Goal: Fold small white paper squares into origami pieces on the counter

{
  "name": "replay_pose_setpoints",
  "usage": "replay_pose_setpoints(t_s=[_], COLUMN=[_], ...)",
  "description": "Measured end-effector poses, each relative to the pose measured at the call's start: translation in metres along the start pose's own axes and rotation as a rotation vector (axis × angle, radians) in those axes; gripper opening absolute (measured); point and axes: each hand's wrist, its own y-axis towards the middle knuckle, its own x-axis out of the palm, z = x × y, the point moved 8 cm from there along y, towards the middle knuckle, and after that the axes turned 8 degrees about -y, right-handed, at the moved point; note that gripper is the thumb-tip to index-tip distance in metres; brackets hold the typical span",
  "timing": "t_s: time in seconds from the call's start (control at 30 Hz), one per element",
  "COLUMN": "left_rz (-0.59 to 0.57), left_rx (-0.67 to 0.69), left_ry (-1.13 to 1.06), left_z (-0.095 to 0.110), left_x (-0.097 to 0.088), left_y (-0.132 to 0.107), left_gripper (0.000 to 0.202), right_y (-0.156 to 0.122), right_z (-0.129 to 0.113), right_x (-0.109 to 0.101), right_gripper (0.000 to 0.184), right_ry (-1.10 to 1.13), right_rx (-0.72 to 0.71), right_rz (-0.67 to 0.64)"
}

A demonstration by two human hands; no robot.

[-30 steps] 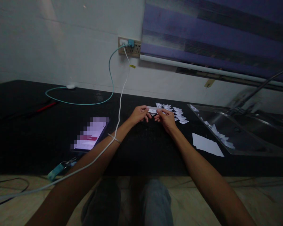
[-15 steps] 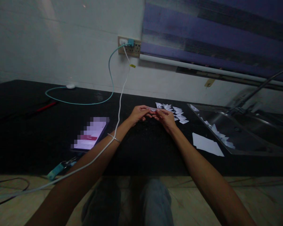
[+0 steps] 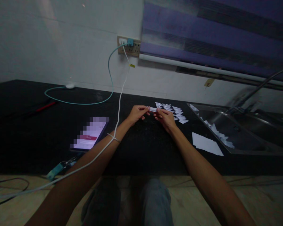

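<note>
Between my two hands is a small folded strip of white paper [image 3: 153, 109], held just above the black countertop. My left hand [image 3: 138, 113] pinches its left end between thumb and fingers. At the right end, my right hand [image 3: 165, 116] grips it the same way. Just behind and to the right of my right hand lie several folded white paper pieces [image 3: 177, 110] with pointed tips, partly hidden by that hand. A stack of flat white paper [image 3: 206, 144] rests on the counter right of my right forearm.
A phone [image 3: 90, 135] with a lit screen and a teal key strap [image 3: 55, 171] lie left. A white cable [image 3: 120, 103] hangs from the wall socket [image 3: 134, 48] across my left forearm. More folded papers [image 3: 219, 134] line the rim of the steel sink [image 3: 245, 135].
The folded paper strip has tilted so that more of its white face shows between my fingers. Both hands stay in nearly the same place.
</note>
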Motion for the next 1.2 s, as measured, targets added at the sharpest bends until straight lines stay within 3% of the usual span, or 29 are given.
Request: replay_pose_setpoints(t_s=[0.4, 0.6, 0.7, 0.8, 1.2], left_rz=[0.058, 0.035, 0.012, 0.004, 0.016], left_rx=[0.049, 0.03, 0.035, 0.056, 0.138], left_ry=[-0.012, -0.008, -0.026, -0.007, 0.094], left_z=[0.004, 0.003, -0.001, -0.003, 0.001], left_x=[-0.005, -0.001, 0.001, 0.0, -0.001], left_y=[0.001, 0.0, 0.002, 0.004, 0.003], left_gripper=[0.021, 0.017, 0.026, 0.034, 0.024], right_y=[-0.001, -0.003, -0.002, -0.001, -0.002], right_z=[-0.006, -0.006, -0.005, -0.005, -0.013], right_x=[0.007, 0.001, -0.002, -0.004, -0.01], right_gripper=[0.046, 0.043, 0.04, 0.039, 0.042], right_ry=[-0.118, -0.04, -0.034, -0.026, -0.083], right_rx=[-0.093, -0.04, -0.04, -0.07, -0.179], right_rz=[-0.079, 0.007, 0.041, 0.074, 0.135])
